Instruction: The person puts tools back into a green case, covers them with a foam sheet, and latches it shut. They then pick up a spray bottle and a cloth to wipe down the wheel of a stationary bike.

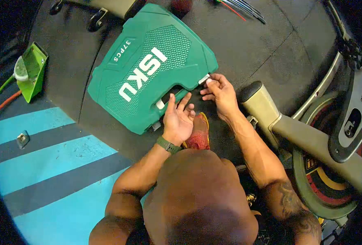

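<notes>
right hand (218,94): fingers pinch one small white latch (204,79) at case edge
left hand (177,119): fingers spread wide, tips at case handle slot
case: one closed green textured plastic tool case (152,67), flat on black rubber floor (266,45)
latches: two white, second (160,105) by left hand
nearby: one grey metal exercise bike (320,139)

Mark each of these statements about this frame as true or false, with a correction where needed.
1. The green tool case lies closed on the dark floor mat. True.
2. The right hand touches a latch at the case's edge. True.
3. The left hand grips a hammer. False: it rests at the case's handle edge, holding no tool.
4. The left wrist is bare. False: it wears a green band.
5. The case's lid stands wide open. False: it is shut, lettering facing up.
</notes>
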`<state>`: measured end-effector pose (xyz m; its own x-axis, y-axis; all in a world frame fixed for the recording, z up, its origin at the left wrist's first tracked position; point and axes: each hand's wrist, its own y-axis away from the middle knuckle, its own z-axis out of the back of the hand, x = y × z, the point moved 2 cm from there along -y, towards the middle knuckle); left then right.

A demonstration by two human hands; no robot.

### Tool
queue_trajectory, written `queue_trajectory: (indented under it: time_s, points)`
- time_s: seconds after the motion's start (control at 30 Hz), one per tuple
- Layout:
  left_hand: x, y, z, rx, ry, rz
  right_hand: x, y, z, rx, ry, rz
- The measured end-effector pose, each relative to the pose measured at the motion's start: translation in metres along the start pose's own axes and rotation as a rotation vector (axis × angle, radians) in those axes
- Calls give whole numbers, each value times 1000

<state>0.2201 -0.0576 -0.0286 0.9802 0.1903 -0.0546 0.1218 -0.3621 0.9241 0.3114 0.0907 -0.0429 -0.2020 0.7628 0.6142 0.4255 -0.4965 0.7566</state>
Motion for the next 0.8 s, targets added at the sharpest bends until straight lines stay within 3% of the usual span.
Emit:
queue_trajectory:
  time_s: [0.2, 0.8]
  points:
    - [-1, 1, 0, 14, -10, -11, 3, 1, -7, -80, 108, 50]
    - [0, -1, 3, 1, -76, 28, 0, -4, -13, -61, 155, 88]
